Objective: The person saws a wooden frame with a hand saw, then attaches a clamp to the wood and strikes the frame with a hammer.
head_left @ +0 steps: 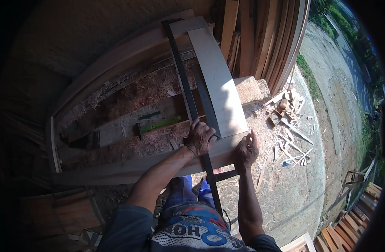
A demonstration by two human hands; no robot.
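A large wooden frame [220, 90] lies in front of me, its wide pale board on the right and long rails at the near and far sides. Across it runs a dark metal bar clamp [185, 80], whose near end reaches toward my body. My left hand [200, 137] is closed over the clamp's bar, next to the near rail. At the frame's near right corner, my right hand [246, 151] holds the edge, fingers pointing up along the end of the wood; part of its grip is hidden. The clamp's near jaw [226, 175] sits just below that corner.
Inside the frame's opening, a long green tool [161, 124] lies among wood shavings. Tall planks [268, 42] lean at the back right. Offcuts [287, 109] are strewn on the ground to the right, and stacked boards [346, 231] fill the lower right.
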